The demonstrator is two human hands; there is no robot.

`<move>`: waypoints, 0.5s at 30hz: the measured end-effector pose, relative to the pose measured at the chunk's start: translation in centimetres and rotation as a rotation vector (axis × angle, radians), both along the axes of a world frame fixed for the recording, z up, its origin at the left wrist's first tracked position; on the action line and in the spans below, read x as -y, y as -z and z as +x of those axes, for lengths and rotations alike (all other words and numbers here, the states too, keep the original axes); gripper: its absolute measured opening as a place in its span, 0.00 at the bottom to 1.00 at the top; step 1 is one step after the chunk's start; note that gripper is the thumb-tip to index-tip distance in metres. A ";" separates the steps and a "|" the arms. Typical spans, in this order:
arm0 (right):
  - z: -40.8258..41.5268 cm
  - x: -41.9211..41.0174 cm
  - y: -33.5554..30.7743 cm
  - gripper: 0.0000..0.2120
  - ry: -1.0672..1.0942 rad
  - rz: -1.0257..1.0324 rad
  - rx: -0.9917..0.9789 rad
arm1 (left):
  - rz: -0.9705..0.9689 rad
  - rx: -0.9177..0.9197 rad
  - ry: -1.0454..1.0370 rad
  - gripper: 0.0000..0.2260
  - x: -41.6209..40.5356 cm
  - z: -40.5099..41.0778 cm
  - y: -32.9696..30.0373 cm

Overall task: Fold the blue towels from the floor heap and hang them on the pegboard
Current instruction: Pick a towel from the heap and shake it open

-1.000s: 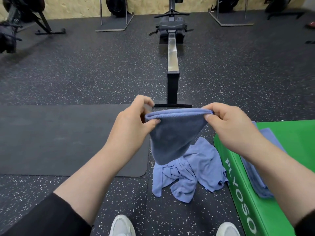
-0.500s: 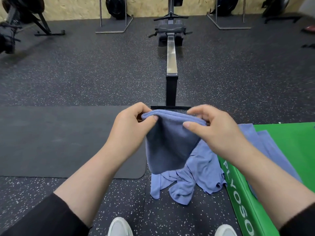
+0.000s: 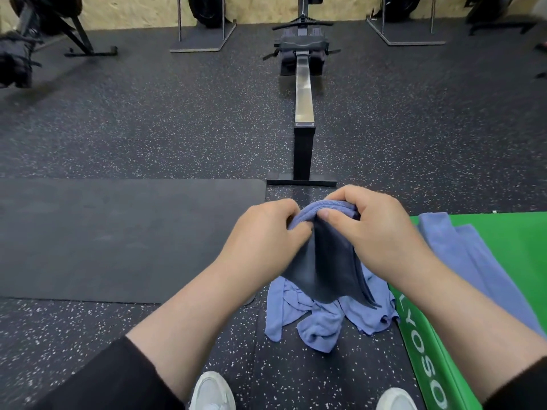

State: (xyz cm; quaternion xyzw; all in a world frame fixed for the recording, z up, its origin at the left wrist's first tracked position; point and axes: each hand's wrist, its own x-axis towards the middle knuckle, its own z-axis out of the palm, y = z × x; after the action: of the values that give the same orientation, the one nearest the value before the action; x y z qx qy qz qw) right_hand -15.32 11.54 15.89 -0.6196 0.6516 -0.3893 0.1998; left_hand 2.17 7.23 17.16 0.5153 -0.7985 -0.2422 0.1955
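Both hands are close together in front of the person, the left hand and the right hand each pinching the top of a folded blue towel that hangs doubled between them. Directly beneath it, a heap of blue towels lies crumpled on the speckled floor. Another blue towel lies spread across the green box at the right.

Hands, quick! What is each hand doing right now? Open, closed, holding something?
Left hand: closed, pinching the top edge of the folded blue towel.
Right hand: closed, gripping the same towel's top edge.
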 end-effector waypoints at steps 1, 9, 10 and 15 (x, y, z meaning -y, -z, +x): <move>-0.1 0.1 0.1 0.01 0.002 0.005 -0.022 | 0.059 -0.031 -0.032 0.11 0.1 -0.3 -0.1; 0.0 0.4 1.3 0.06 -0.025 0.112 -0.065 | 0.540 -0.574 -0.209 0.11 0.0 -1.5 -0.4; -0.1 0.5 1.3 0.03 -0.002 0.108 -0.044 | 0.526 -0.581 -0.222 0.12 0.0 -1.5 -0.3; 0.4 0.2 0.4 0.05 -0.038 0.101 0.023 | 0.410 -0.571 -0.285 0.14 0.1 -1.2 -0.3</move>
State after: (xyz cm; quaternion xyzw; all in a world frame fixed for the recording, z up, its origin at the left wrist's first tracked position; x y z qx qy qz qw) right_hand -14.96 11.38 15.54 -0.6164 0.6562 -0.3592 0.2457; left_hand 1.01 7.11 17.48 0.5613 -0.5673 -0.5011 0.3346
